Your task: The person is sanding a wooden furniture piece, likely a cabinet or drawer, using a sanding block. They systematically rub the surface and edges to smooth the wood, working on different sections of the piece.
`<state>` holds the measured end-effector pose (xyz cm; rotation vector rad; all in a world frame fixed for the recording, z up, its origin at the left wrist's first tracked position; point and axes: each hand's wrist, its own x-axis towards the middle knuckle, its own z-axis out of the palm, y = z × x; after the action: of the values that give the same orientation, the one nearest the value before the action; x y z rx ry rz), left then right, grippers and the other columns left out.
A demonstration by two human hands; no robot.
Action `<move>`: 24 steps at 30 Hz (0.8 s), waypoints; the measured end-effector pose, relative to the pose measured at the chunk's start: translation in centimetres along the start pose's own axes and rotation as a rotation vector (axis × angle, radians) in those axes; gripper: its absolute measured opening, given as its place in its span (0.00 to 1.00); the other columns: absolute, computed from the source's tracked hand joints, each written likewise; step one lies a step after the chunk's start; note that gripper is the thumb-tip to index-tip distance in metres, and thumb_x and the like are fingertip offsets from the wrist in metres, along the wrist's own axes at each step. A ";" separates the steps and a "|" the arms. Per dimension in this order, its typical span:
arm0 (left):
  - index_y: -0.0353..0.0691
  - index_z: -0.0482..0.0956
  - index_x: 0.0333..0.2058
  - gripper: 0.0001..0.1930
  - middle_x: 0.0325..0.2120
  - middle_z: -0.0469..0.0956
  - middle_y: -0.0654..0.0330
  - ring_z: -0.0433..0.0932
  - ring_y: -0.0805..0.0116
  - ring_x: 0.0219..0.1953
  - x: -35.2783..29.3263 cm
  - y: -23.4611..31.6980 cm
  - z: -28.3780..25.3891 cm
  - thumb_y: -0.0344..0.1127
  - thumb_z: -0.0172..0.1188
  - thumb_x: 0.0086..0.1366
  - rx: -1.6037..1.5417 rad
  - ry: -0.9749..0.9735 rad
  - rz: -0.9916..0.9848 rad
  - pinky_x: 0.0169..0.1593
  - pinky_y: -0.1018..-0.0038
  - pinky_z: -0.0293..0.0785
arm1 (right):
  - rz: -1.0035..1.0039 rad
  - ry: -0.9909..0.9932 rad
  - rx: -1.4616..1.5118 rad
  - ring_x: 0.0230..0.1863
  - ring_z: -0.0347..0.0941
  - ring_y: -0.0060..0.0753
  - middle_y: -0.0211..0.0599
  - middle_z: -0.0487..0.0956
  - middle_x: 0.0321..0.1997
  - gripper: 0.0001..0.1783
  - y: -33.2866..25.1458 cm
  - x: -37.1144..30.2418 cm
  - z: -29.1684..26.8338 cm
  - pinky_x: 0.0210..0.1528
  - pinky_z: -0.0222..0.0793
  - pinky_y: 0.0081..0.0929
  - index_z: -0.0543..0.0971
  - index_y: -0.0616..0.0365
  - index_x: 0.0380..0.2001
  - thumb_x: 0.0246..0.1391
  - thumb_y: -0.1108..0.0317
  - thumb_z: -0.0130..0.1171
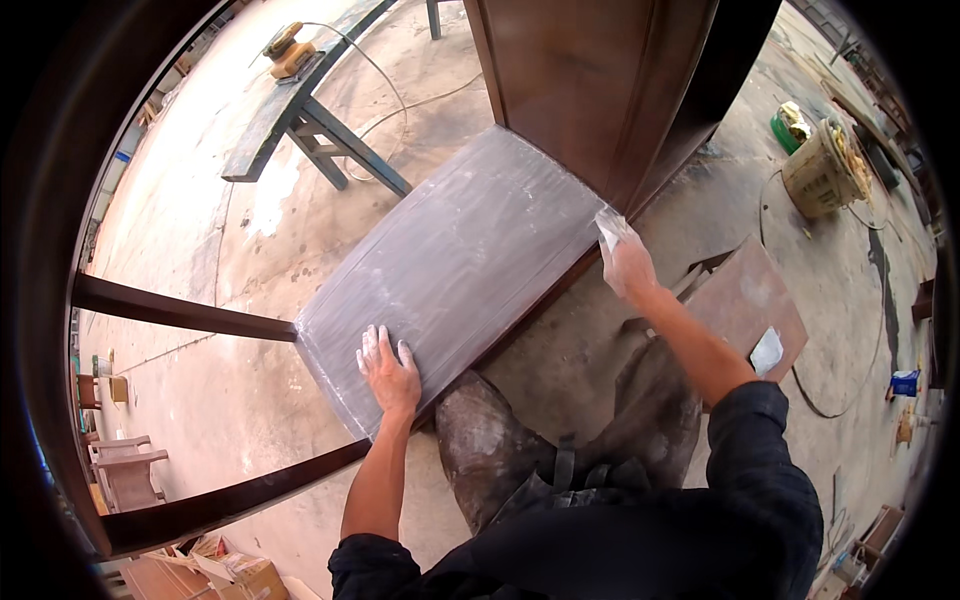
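A dusty, grey-filmed wooden panel [460, 260] spans a dark brown furniture frame in front of me. My left hand [390, 375] lies on the panel's near left part, its powdery fingers spread and nothing in them. At the panel's far right corner, my right hand [630, 268] is closed on a small folded piece of white sandpaper [608, 226], pressed near the edge. White dust coats both hands. Beyond that corner rises a glossy brown upright panel [580, 80]; what its far side looks like is hidden.
A yellow power sander [288, 52] sits on a blue-green trestle bench [262, 128] at the far left, trailing a hose. Dark frame rails [190, 308] run left. A brown stool [765, 300] bearing a white sheet [767, 352] stands right, near a bucket [825, 170].
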<state>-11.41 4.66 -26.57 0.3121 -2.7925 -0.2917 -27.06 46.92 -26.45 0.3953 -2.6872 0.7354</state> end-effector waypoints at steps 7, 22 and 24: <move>0.36 0.67 0.62 0.25 0.65 0.64 0.48 0.58 0.52 0.69 0.1 0.2 -0.2 0.38 0.53 0.69 -0.014 -0.001 0.006 0.72 0.53 0.47 | -0.153 -0.037 -0.035 0.61 0.69 0.58 0.62 0.73 0.58 0.25 -5.0 -2.8 2.8 0.67 0.59 0.45 0.70 0.73 0.56 0.54 0.72 0.53; 0.36 0.67 0.61 0.25 0.65 0.64 0.48 0.58 0.52 0.69 0.1 0.4 0.0 0.37 0.54 0.68 -0.011 -0.002 0.006 0.72 0.52 0.47 | -0.077 -0.081 -0.209 0.63 0.66 0.57 0.59 0.71 0.61 0.27 -3.6 -0.9 2.3 0.68 0.58 0.44 0.68 0.72 0.59 0.60 0.67 0.51; 0.36 0.66 0.62 0.25 0.65 0.64 0.48 0.58 0.52 0.69 0.3 0.4 0.4 0.37 0.54 0.68 -0.023 0.000 0.014 0.72 0.53 0.46 | -0.037 -0.202 -0.087 0.69 0.59 0.58 0.56 0.67 0.66 0.31 -2.4 -1.7 2.4 0.73 0.51 0.40 0.63 0.72 0.63 0.62 0.64 0.51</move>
<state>-11.88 5.08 -26.72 0.2866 -2.7879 -0.3207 -25.22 43.94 -28.04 0.5204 -2.8790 0.5942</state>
